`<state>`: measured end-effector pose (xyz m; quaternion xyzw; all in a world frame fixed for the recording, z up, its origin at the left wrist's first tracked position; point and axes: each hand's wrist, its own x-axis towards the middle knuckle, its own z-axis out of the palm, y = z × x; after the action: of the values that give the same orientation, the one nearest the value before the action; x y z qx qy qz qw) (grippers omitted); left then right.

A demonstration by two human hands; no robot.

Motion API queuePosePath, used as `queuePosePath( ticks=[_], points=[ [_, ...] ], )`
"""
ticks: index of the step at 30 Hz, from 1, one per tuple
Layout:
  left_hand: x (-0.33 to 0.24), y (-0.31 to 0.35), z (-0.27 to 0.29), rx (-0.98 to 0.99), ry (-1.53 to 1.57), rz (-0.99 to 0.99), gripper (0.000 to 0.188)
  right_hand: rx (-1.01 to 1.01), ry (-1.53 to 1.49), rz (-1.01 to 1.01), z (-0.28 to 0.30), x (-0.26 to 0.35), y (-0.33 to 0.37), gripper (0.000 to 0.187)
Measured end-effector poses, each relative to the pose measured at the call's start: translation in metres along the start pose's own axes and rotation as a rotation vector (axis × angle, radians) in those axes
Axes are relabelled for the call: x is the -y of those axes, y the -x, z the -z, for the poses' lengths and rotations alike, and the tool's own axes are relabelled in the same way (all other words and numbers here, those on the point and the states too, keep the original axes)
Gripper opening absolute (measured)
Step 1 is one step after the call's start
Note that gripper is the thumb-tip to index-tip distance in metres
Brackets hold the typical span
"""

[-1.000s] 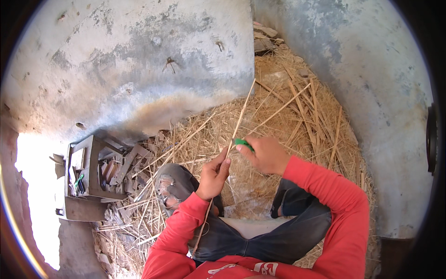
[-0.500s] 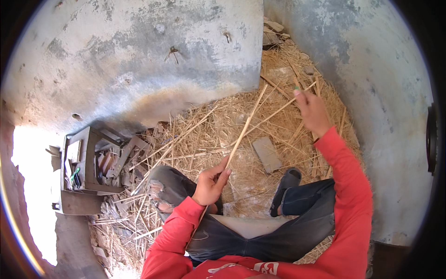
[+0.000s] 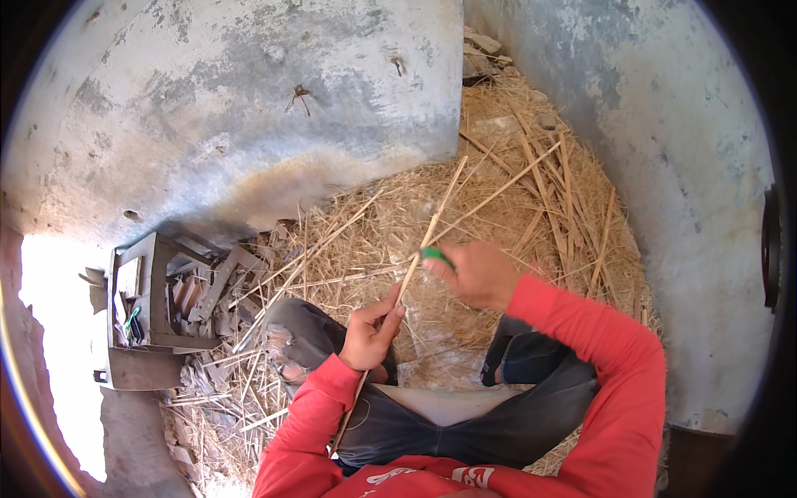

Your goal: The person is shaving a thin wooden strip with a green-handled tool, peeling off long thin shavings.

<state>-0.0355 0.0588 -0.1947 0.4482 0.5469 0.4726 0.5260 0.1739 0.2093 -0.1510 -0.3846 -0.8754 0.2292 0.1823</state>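
So I'm standing here watching someone sit with a long thin strip of wood or cane [image 3: 436, 217], which slants from the upper middle of the frame down past the left wrist to the lower middle. The left hand [image 3: 371, 332], just below centre, has thumb and fingers pinched firmly on it. The right hand [image 3: 480, 275], right of centre, is a bit blurry but clearly wrapped around a green tool [image 3: 437, 258]. The tool's tip sits right at the strip, maybe touching; I can't make out a blade from here.

How far along? My read is mid-job on this one piece. It's already slim and in one length, the upper stretch looks paler than the bit down by the lap, and with the tool right up against it I wouldn't call it finished. No idea how many more passes it needs.

The straw-like litter [image 3: 357, 224] all over the middle of the frame makes me think plenty of trimming is done. There's also a bunch of loose strips [image 3: 544, 191] at upper right, but whether those are finished or waiting, I honestly can't tell. Over on the left, a battered wooden frame [image 3: 158, 290] stands beside broken scraps.
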Motion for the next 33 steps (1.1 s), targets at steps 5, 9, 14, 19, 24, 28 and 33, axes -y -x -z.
queuePosePath(
  ticks=[5, 9, 14, 19, 24, 28, 33],
  points=[
    [0.003, 0.004, 0.004, 0.014, -0.009, -0.012, 0.046, -0.061, 0.08, 0.023, 0.003, -0.02, -0.017, 0.052],
    [0.003, 0.004, 0.004, -0.004, 0.003, 0.009, 0.047, -0.024, 0.079, 0.068, 0.0, 0.002, -0.005, 0.052],
    [0.008, 0.003, 0.003, 0.011, 0.0, -0.068, 0.046, -0.111, 0.068, 0.021, 0.003, -0.01, -0.014, 0.048],
    [0.007, 0.009, 0.005, 0.022, 0.049, -0.02, 0.046, -0.071, 0.219, 0.115, 0.01, -0.015, -0.015, 0.045],
    [0.001, 0.002, 0.009, 0.144, 0.306, -0.009, 0.045, -0.263, 0.155, 0.132, 0.007, -0.013, -0.015, 0.042],
    [0.001, 0.006, 0.012, 0.236, 0.522, 0.064, 0.046, -0.345, 0.183, 0.196, 0.005, -0.013, -0.013, 0.04],
    [0.0, 0.008, 0.008, 0.173, 0.327, -0.014, 0.046, -0.333, 0.156, 0.434, 0.016, -0.021, -0.013, 0.035]
  ],
)
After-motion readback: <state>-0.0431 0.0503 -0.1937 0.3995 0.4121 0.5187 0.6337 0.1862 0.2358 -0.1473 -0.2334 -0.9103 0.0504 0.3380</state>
